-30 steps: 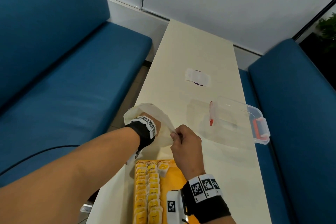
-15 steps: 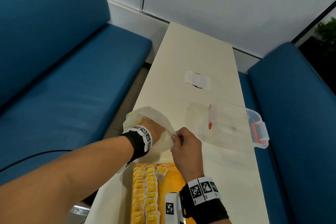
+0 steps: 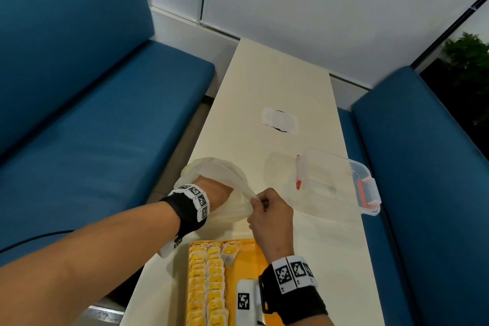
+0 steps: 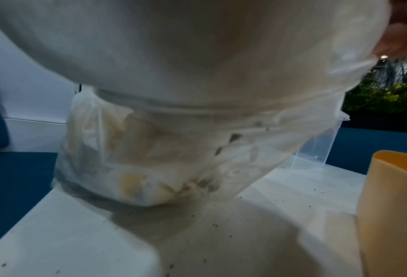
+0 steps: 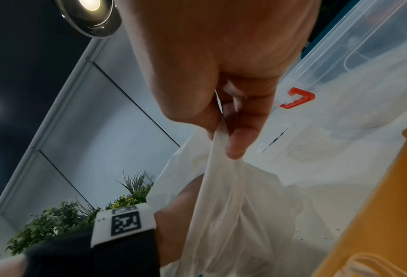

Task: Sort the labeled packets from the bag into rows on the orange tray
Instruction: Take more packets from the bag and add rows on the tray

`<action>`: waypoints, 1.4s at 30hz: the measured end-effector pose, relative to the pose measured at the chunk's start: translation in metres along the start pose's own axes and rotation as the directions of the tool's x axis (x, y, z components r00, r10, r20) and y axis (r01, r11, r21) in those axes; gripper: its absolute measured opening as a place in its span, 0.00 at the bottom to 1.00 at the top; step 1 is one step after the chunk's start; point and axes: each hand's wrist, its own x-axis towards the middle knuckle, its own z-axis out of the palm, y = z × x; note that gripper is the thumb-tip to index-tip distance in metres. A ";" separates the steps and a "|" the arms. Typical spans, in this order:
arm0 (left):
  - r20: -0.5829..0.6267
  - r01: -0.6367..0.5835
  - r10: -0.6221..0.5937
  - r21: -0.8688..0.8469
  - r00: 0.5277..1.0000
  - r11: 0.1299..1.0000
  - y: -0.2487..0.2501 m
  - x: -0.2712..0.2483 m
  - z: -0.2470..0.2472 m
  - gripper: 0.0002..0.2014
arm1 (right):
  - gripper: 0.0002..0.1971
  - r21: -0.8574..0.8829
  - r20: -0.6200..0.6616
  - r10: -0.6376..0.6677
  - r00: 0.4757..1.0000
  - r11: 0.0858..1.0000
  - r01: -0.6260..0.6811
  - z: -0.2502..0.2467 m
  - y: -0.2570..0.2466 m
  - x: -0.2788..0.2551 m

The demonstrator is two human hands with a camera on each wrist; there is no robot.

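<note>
The right hand [image 3: 270, 216] is pinching the plastic bag [image 3: 225, 174] rim open; the left hand [image 3: 215, 193] is reaching inside beyond the orange tray [image 3: 246, 259], its fingers hidden, grip unclear.

We take the tray [image 3: 246, 259] as our landmark: it sits on the worktop [image 3: 277, 82] at the near edge. In it, along its left side, packets [image 3: 206, 280] lie in two rows, with one more packet [image 3: 229, 253] just right of them at the far end. Just beyond the tray stands the bag [image 3: 217, 174], our left hand [image 3: 215, 192] inside it and our right hand [image 3: 272, 216] at its right edge. Beyond and right of the tray lies a storage box [image 3: 341, 182]; farther still, a small wrapper [image 3: 279, 120]. Sofas flank the worktop on both sides.
</note>
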 end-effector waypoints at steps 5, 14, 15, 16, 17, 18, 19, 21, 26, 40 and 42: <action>0.013 -0.092 0.093 -0.051 0.996 0.994 0.002 -0.004 -0.006 0.14 | 0.10 0.038 -0.018 0.069 0.997 0.997 -0.069 -0.006 -0.002 0.003; -0.312 -0.381 0.283 -0.321 0.907 0.867 -0.010 -0.039 -0.020 0.13 | 0.08 0.108 -0.035 0.135 0.990 0.985 -0.131 -0.023 -0.007 0.015; -0.384 -0.388 0.225 -0.426 0.896 0.817 -0.009 -0.045 -0.022 0.10 | 0.08 0.109 -0.036 0.132 0.991 0.986 -0.128 -0.023 -0.006 0.017; -0.445 -0.386 0.132 -0.550 0.886 0.740 -0.008 -0.052 -0.024 0.08 | 0.08 0.110 -0.041 0.129 0.991 0.986 -0.124 -0.022 -0.005 0.018; -0.462 -0.367 0.017 -0.682 0.887 0.632 -0.007 -0.060 -0.026 0.07 | 0.08 0.111 -0.041 0.127 0.991 0.986 -0.122 -0.022 -0.004 0.018; -0.438 -0.341 -0.095 -0.803 0.894 0.488 -0.006 -0.067 -0.026 0.06 | 0.08 0.112 -0.040 0.124 0.991 0.987 -0.119 -0.021 -0.004 0.018; -0.379 -0.308 -0.180 -0.893 0.908 0.328 -0.004 -0.074 -0.027 0.05 | 0.08 0.110 -0.038 0.124 0.992 0.987 -0.119 -0.021 -0.003 0.017; -0.244 -0.252 -0.272 -0.968 0.931 0.007 0.001 -0.087 -0.026 0.04 | 0.08 0.108 -0.028 0.123 0.992 0.987 -0.119 -0.020 -0.003 0.014; -0.059 -0.192 -0.289 -0.868 0.955 -0.458 0.010 -0.113 -0.011 0.09 | 0.04 -0.005 -0.041 0.046 0.998 0.999 -0.046 -0.025 -0.001 0.002; 0.035 -0.043 -0.199 -0.926 0.979 -0.374 0.027 -0.155 0.055 0.14 | 0.16 0.303 0.595 0.178 0.784 0.853 -0.425 -0.006 0.019 -0.076; 0.046 -0.039 -0.205 -0.919 0.978 -0.393 0.028 -0.157 0.059 0.12 | 0.17 0.334 0.615 0.187 0.766 0.819 -0.468 -0.003 0.021 -0.080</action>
